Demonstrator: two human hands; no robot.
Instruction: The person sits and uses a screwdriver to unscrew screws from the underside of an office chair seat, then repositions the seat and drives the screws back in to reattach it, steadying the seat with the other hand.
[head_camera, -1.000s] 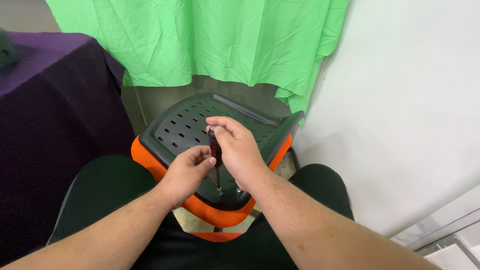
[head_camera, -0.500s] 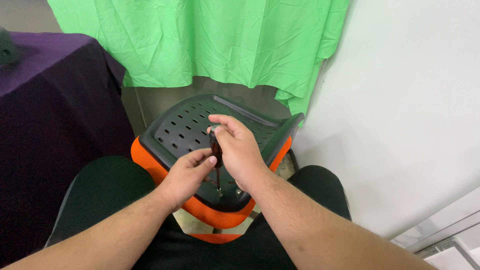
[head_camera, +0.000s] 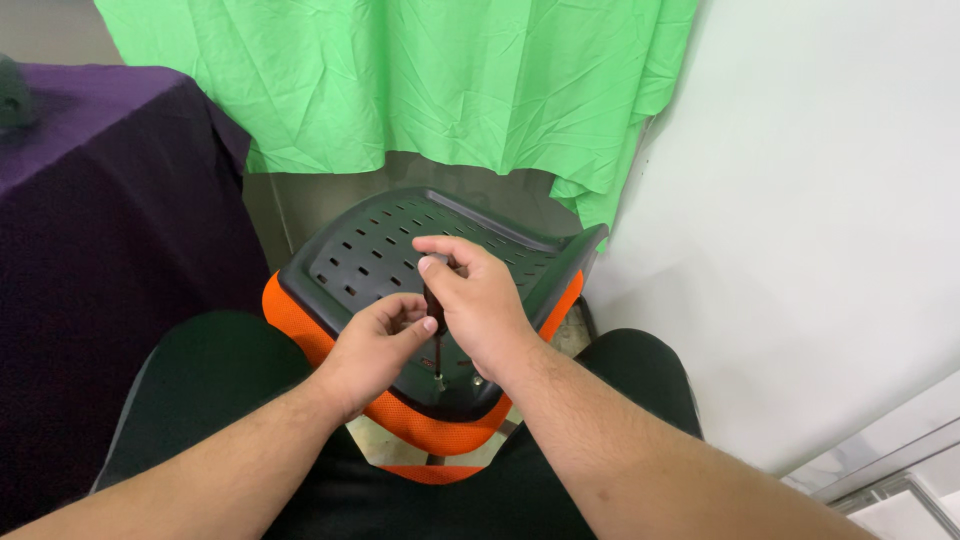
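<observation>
Behind the chair hung a green cloth, with a purple-covered table off to my left. Between my knees lay the black perforated chair seat, underside up, its orange cushion beneath. My right hand was closed around a screwdriver standing upright on the seat. My left hand, fingers curled, pinched its shaft.

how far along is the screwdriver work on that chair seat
Done: the black perforated seat panel lies on the orange cushion. In hand: the right hand grips the screwdriver upright, its tip at the panel's near edge, and the left hand steadies it. Left: the screw itself is too small to judge.
</observation>
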